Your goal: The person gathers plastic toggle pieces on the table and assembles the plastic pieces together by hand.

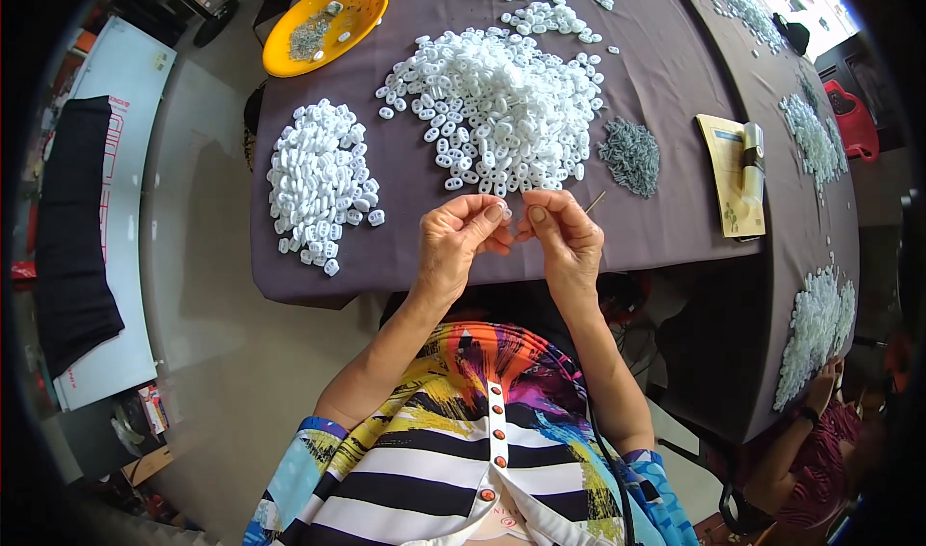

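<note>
My left hand (pixel 458 239) and my right hand (pixel 564 232) meet fingertip to fingertip above the near edge of a table under a dark purple cloth (pixel 405 257). The left hand pinches a small white plastic piece (pixel 505 212). The right hand grips a thin stick-like tool (pixel 595 202) whose tip pokes out to the right. Just beyond the hands lies a big heap of white plastic pieces (pixel 502 107). A smaller heap of white pieces (pixel 320 179) sits to the left of my hands.
A yellow dish (pixel 323 25) with small grey bits stands far left. A pile of grey metal parts (pixel 632 155) and a yellowish booklet with a roll (pixel 738 170) lie to the right. More white heaps (pixel 815 324) line the right edge, where another person (pixel 820 440) sits.
</note>
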